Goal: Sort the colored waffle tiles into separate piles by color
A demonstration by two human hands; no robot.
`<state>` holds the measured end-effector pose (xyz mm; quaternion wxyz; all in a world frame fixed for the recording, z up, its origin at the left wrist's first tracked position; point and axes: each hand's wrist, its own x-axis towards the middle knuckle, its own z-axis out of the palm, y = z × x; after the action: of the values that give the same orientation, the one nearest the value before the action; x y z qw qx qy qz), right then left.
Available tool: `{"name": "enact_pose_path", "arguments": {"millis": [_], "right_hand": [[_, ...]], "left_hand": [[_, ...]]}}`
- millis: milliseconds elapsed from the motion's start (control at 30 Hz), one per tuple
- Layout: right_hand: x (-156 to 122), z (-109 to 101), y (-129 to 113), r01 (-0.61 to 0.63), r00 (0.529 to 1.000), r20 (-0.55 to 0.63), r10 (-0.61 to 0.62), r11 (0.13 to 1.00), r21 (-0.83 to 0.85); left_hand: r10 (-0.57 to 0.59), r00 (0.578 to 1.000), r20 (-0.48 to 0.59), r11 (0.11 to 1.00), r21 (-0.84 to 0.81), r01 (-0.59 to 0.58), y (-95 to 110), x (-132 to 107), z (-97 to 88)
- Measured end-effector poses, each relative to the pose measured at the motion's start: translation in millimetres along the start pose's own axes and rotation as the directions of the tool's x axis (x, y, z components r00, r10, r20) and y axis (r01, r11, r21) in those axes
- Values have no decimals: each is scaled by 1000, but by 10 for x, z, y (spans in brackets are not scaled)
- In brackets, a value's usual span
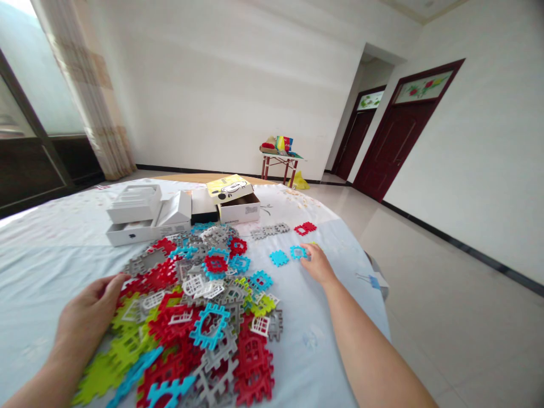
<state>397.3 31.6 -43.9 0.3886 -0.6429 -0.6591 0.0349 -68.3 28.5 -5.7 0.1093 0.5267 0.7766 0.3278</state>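
Observation:
A large heap of interlocking plastic building tiles in red, grey, blue, lime green and white spreads over the table. My left hand (91, 309) is at the heap's left edge, thumb and fingers drawn together beside red tiles (153, 277). Whether a piece is between those fingers is hidden. To the right of the heap, my right hand (317, 264) pinches the edge of a blue frame-shaped tile (294, 253) on the cloth. A solid blue tile (279, 258) lies just left of it. Beyond are a red tile (305, 228) and a row of grey tiles (270, 230).
White boxes (140, 229) and a yellow-lidded box (229, 190) stand behind the heap. The round table wears a pale blue cloth (306, 351); its right edge curves past my right arm. A small side table (280, 156) stands by the wall.

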Motion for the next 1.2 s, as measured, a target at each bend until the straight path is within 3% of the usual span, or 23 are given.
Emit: {"name": "enact_pose_path", "arguments": {"millis": [100, 433, 667, 767, 833, 933, 1067, 1200], "right_hand": [[15, 69, 74, 21, 1000, 10, -21, 999, -33], [5, 167, -9, 78, 996, 44, -73, 989, -123], [-10, 71, -302, 158, 986, -44, -159, 987, -27], [-94, 0, -581, 251, 958, 126, -259, 965, 72], [-164, -18, -747, 312, 900, 278, -336, 942, 127], [-246, 5, -878, 363, 827, 406, -388, 921, 141], [-279, 80, -888, 382, 804, 452, -385, 918, 103], [-260, 101, -902, 415, 799, 433, -417, 904, 104]], "left_hand": [[-93, 992, 80, 995, -15, 95, -4, 27, -6], [-73, 995, 73, 997, -36, 75, 5, 29, -6], [-69, 994, 80, 994, -79, 75, 18, 21, 2], [-67, 995, 80, 994, -77, 73, 38, 12, -11], [-77, 993, 85, 994, -72, 83, 47, 10, -21], [-57, 995, 78, 994, -90, 64, 51, 3, -28], [0, 997, 71, 994, -111, 8, 49, -18, -29], [-23, 997, 76, 991, -127, 32, 28, -10, -21]]}}
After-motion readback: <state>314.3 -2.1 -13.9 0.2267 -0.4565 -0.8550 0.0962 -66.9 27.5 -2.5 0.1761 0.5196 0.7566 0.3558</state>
